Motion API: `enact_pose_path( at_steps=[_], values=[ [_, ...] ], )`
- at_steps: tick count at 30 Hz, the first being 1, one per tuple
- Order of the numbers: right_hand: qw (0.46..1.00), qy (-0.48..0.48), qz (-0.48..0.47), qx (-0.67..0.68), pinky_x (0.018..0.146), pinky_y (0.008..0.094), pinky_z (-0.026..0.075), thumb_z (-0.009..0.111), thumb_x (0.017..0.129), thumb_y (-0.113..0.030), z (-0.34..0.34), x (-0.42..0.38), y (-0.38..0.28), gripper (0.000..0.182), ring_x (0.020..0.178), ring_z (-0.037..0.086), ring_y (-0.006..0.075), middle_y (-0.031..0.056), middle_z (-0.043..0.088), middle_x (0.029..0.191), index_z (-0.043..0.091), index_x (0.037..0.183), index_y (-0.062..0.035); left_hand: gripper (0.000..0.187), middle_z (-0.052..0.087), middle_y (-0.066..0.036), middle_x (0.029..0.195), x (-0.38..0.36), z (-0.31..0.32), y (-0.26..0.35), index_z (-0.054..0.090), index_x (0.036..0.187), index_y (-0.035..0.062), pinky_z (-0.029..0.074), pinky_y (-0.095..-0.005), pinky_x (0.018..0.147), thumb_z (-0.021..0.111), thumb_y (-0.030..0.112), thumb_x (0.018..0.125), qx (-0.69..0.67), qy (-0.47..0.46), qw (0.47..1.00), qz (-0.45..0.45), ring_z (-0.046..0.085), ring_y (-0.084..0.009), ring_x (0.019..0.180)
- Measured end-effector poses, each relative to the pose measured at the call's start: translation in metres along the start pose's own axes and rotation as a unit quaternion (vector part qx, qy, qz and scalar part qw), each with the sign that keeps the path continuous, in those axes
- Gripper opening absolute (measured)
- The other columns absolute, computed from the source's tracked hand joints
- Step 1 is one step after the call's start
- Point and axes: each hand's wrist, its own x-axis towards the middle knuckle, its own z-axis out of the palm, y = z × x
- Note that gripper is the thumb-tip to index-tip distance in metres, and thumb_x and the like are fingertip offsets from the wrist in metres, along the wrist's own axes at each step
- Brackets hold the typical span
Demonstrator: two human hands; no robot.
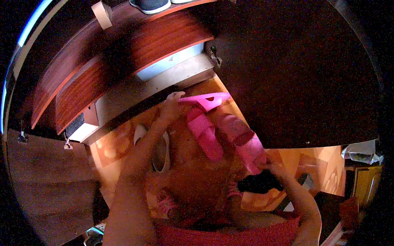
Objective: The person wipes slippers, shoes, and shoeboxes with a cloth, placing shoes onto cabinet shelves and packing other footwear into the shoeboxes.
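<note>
My left hand (pixel 175 96) reaches to the foot of the cabinet, its fingers closed on the end of a bright pink slide sandal (pixel 201 99) turned on its side. With my right hand (pixel 264 160) I grip the heel end of another pink slipper (pixel 252 151), its front half in shadow and pointing toward the cabinet. Between the two, a darker pink slipper (pixel 205 137) lies on the floor. A pair of pale shoes (pixel 161 153) sits beside it, partly hidden behind my left forearm.
Ahead stands a dark red-brown cabinet (pixel 172 35) with its flaps tilted and dark shoes (pixel 151 5) on top. A large dark panel (pixel 295 74) borders the right. Something black (pixel 261 183) lies beside my right foot (pixel 234 189). A clear plastic bag (pixel 363 152) is far right.
</note>
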Motion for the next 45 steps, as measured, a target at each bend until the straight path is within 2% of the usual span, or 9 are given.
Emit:
enact_pose_path(
  at_steps=[2, 5, 8, 11, 21, 24, 30, 39, 45],
  values=[
    [0.999, 0.023, -0.007, 0.029, 0.091, 0.0303, 0.036, 0.064, 0.074, -0.024, 0.005, -0.017, -0.018, 0.055, 0.110, 0.045, 0.0190, 0.0086, 0.050, 0.116, 0.042, 0.121, -0.0044, 0.036, 0.057, -0.014, 0.095, 0.001, -0.002, 0.019, 0.053, 0.100, 0.0087, 0.042, -0.0426, 0.079, 0.058, 0.034, 0.076, 0.070, -0.008, 0.997, -0.010, 0.052, -0.0318, 0.096],
    [0.913, 0.011, 0.083, -0.399, 0.085, 0.0337, 0.042, 0.063, 0.074, -0.029, 0.023, -0.047, -0.067, 0.053, 0.102, 0.052, 0.0257, 0.0137, 0.055, 0.109, 0.045, 0.118, -0.0051, 0.034, 0.057, -0.013, 0.089, 0.007, -0.003, 0.036, 0.055, 0.091, 0.0079, 0.042, -0.0441, 0.074, 0.055, 0.039, 0.077, 0.107, -0.126, 0.979, -0.122, 0.054, -0.0314, 0.091],
    [0.857, 0.125, -0.108, -0.488, 0.078, 0.0377, 0.045, 0.060, 0.074, -0.033, 0.023, -0.030, 0.004, 0.052, 0.090, 0.056, 0.0322, 0.0166, 0.058, 0.098, 0.046, 0.116, -0.0060, 0.037, 0.057, -0.014, 0.087, 0.012, 0.012, 0.024, 0.056, 0.082, 0.0071, 0.043, -0.0437, 0.071, 0.051, 0.044, 0.077, 0.191, -0.093, 0.968, -0.134, 0.055, -0.0322, 0.087],
    [0.768, -0.016, -0.008, -0.640, 0.077, 0.0400, 0.046, 0.058, 0.076, -0.034, 0.026, -0.012, -0.029, 0.052, 0.083, 0.058, 0.0345, 0.0152, 0.061, 0.091, 0.045, 0.118, -0.0062, 0.038, 0.059, -0.016, 0.087, 0.018, 0.002, -0.004, 0.058, 0.086, 0.0064, 0.044, -0.0428, 0.071, 0.050, 0.043, 0.078, 0.087, -0.021, 0.991, -0.102, 0.056, -0.0339, 0.085],
    [0.966, 0.078, -0.232, -0.086, 0.089, 0.0330, 0.039, 0.058, 0.082, -0.027, 0.084, 0.063, -0.141, 0.054, 0.106, 0.050, 0.0237, 0.0123, 0.055, 0.112, 0.037, 0.126, -0.0040, 0.024, 0.060, -0.006, 0.096, 0.002, -0.118, 0.049, 0.055, 0.100, 0.0001, 0.044, -0.0297, 0.077, 0.050, 0.018, 0.084, -0.397, -0.257, 0.864, -0.174, 0.054, -0.0146, 0.088],
    [0.960, -0.013, -0.273, -0.066, 0.085, 0.0288, 0.040, 0.058, 0.082, -0.023, 0.084, 0.066, -0.143, 0.044, 0.098, 0.050, 0.0164, 0.0078, 0.054, 0.107, 0.045, 0.119, -0.0012, 0.024, 0.060, -0.007, 0.096, 0.005, -0.105, 0.027, 0.056, 0.101, 0.0010, 0.043, -0.0305, 0.079, 0.051, 0.018, 0.084, -0.225, -0.314, 0.920, 0.063, 0.054, -0.0153, 0.089],
    [0.991, 0.077, -0.107, -0.034, 0.085, 0.0290, 0.040, 0.059, 0.076, -0.018, 0.043, 0.067, -0.058, 0.043, 0.096, 0.052, 0.0172, 0.0073, 0.056, 0.105, 0.049, 0.116, -0.0038, 0.026, 0.061, -0.013, 0.097, -0.005, -0.002, -0.021, 0.059, 0.096, 0.0028, 0.044, -0.0355, 0.078, 0.056, 0.023, 0.079, -0.148, -0.141, 0.979, -0.008, 0.057, -0.0256, 0.090],
    [0.997, 0.066, -0.042, -0.020, 0.089, 0.0305, 0.040, 0.056, 0.080, -0.014, 0.018, -0.016, -0.049, 0.040, 0.102, 0.052, 0.0188, 0.0087, 0.055, 0.110, 0.047, 0.118, -0.0044, 0.042, 0.060, -0.016, 0.096, -0.038, 0.074, 0.012, 0.060, 0.102, 0.0087, 0.044, -0.0433, 0.080, 0.061, 0.039, 0.074, -0.036, -0.301, 0.920, -0.247, 0.056, -0.0307, 0.095],
    [0.993, 0.056, 0.007, -0.107, 0.088, 0.0309, 0.040, 0.055, 0.083, -0.013, 0.014, -0.011, -0.021, 0.035, 0.100, 0.052, 0.0189, 0.0082, 0.056, 0.107, 0.048, 0.115, -0.0029, 0.041, 0.052, -0.021, 0.111, -0.053, 0.101, -0.014, 0.061, 0.101, 0.0079, 0.037, -0.0429, 0.091, 0.061, 0.039, 0.073, 0.083, -0.217, 0.951, -0.203, 0.038, -0.0352, 0.115]
  ],
)
